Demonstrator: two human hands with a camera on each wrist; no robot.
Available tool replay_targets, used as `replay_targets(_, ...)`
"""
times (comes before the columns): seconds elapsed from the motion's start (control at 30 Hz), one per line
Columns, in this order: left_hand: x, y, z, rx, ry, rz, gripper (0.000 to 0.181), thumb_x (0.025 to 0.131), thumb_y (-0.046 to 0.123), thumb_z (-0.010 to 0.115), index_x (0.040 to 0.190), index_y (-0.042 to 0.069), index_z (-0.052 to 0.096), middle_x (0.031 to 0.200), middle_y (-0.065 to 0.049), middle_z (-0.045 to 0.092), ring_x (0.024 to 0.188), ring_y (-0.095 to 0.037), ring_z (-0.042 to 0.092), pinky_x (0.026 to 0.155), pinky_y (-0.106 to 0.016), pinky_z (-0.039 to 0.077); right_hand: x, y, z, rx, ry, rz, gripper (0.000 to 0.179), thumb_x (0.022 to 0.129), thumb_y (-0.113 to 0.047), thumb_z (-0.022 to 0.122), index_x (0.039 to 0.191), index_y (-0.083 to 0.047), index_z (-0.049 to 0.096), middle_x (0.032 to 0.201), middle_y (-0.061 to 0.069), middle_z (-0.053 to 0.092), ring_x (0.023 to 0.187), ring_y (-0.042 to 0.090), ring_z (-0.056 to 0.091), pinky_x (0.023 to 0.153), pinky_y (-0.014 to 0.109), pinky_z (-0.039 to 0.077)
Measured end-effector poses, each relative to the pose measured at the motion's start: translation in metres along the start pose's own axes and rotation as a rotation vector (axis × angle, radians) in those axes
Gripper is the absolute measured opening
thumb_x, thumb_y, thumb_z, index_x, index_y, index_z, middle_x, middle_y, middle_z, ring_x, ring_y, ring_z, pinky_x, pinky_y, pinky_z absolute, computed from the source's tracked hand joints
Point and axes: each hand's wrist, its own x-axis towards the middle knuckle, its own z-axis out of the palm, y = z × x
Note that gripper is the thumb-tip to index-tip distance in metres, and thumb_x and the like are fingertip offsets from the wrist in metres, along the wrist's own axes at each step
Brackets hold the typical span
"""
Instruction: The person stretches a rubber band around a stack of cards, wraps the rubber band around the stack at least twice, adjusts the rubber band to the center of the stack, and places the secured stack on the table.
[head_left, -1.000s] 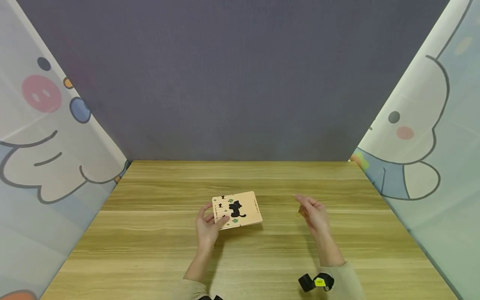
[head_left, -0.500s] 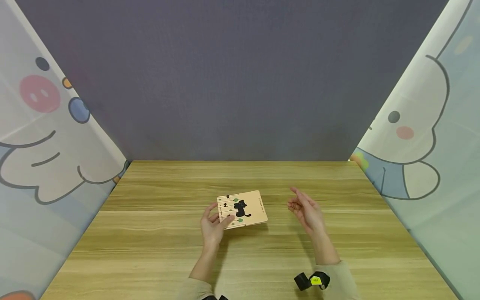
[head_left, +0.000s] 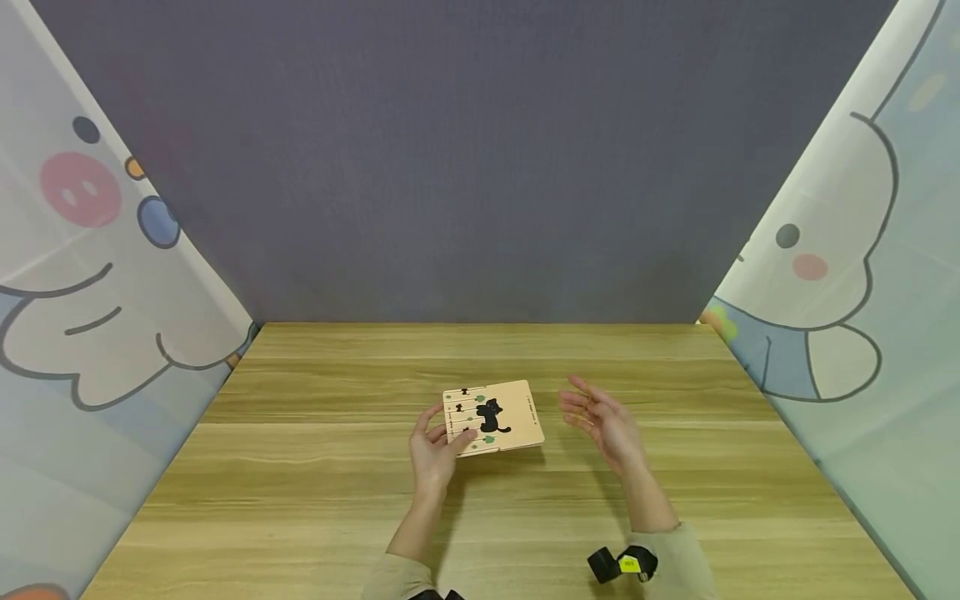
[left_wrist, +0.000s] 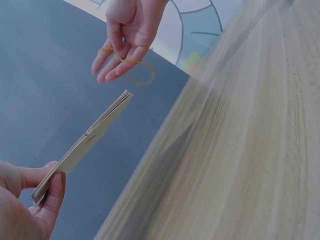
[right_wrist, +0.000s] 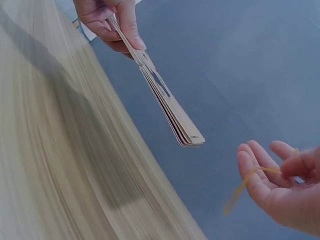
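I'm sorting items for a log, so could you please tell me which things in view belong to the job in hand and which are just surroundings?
Job in hand:
- cat-print stack, gripped by the left hand
- yellow band, pinched by the right hand

Surroundings:
- table
- grey wall
- cartoon sheets

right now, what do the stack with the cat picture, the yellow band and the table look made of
Stack: likely paper or thin card, matt and printed; several thin layers show at its edge. Band: probably rubber, thin and loosely curved; string is possible, and its finish is unclear. Table: wood or wood-look laminate, smooth with a faint sheen; the streaky grain alone leaves it open.
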Motion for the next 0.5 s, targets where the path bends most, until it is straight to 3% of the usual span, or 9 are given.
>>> replay_targets(0.1,0.008,-0.021,-0.003,0.000,-0.026,0.058,0.068,0.064,-0.001,0.076,0.123,-0.003,0.042,0.084,-0.022,0.064,0.072,-0.027,0.064,0.058,-0.029,0.055,0.000,0.007,-0.004,-0.110,0.015,-0.011,0.040,0.096,-0.012,0.039,0.135,-0.008,0.036,0.122,0.022,0.048,0.104,0.030,0.053,0.081,0.035,0.050)
replay_targets(0.2,0.019,-0.050,-0.007,-0.023,-0.058,0.136,0.073,0.062,0.013,0.080,0.123,0.002,0.043,0.082,-0.016,0.066,0.071,-0.024,0.065,0.057,-0.030,0.055,-0.007,-0.021,0.022,-0.205,0.050,0.005,0.045,0.092,-0.008,0.046,0.135,-0.004,0.034,0.120,0.022,0.051,0.101,0.032,0.054,0.078,0.036,0.052)
replay_targets(0.27,0.017,-0.043,-0.006,-0.019,-0.048,0.105,0.071,0.063,0.010,0.079,0.123,0.002,0.043,0.083,-0.017,0.065,0.071,-0.024,0.065,0.057,-0.030,0.055,-0.012,-0.043,0.041,-0.246,0.061,0.012,0.047,0.090,-0.004,0.049,0.134,0.000,0.033,0.114,0.014,0.057,0.096,0.027,0.057,0.074,0.034,0.053)
replay_targets(0.33,0.011,-0.026,-0.003,-0.023,-0.033,0.052,0.068,0.064,0.004,0.078,0.123,0.001,0.043,0.084,-0.021,0.064,0.072,-0.026,0.065,0.058,-0.029,0.055,-0.017,-0.063,0.059,-0.288,0.090,0.032,0.049,0.088,-0.001,0.052,0.133,0.005,0.031,0.108,0.007,0.060,0.092,0.024,0.059,0.072,0.032,0.054)
replay_targets(0.43,-0.001,0.007,0.000,-0.019,-0.016,-0.046,0.065,0.066,-0.011,0.071,0.123,-0.003,0.042,0.088,-0.027,0.062,0.074,-0.028,0.064,0.059,-0.028,0.055,-0.018,-0.065,0.061,-0.300,0.073,0.003,0.052,0.086,-0.002,0.056,0.131,0.006,0.033,0.103,-0.003,0.062,0.088,0.016,0.060,0.069,0.027,0.054)
replay_targets(0.5,-0.001,0.009,0.000,-0.028,-0.022,-0.046,0.065,0.066,-0.010,0.071,0.123,-0.003,0.043,0.088,-0.026,0.062,0.074,-0.027,0.064,0.059,-0.026,0.055,-0.017,-0.060,0.057,-0.322,0.077,-0.016,0.054,0.084,-0.007,0.059,0.131,0.005,0.035,0.104,0.001,0.062,0.090,0.018,0.060,0.070,0.028,0.053)
